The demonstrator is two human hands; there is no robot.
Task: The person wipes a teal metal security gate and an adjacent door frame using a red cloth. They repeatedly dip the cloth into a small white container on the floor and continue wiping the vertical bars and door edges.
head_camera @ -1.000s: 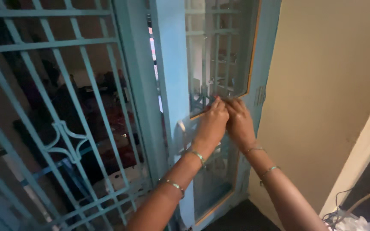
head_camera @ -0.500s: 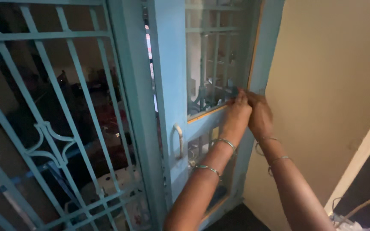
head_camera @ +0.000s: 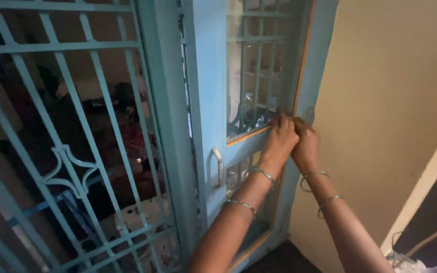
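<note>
A pale blue metal grille (head_camera: 67, 151) with diagonal bars and a curved central motif filled the 9 o'clock side of the view. Behind it, a dim room held dark, indistinct clutter and a whitish object near the floor at 7 o'clock. A plain beige wall (head_camera: 395, 111) occupied the 3 o'clock side, evenly lit. At 4 o'clock a white door frame (head_camera: 431, 187) ran diagonally, with a thin cable hanging beside it. The floor at 6 o'clock was dark.

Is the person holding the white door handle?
No, both the left hand and the right hand press against the door's right edge, well away from the white handle.
</note>
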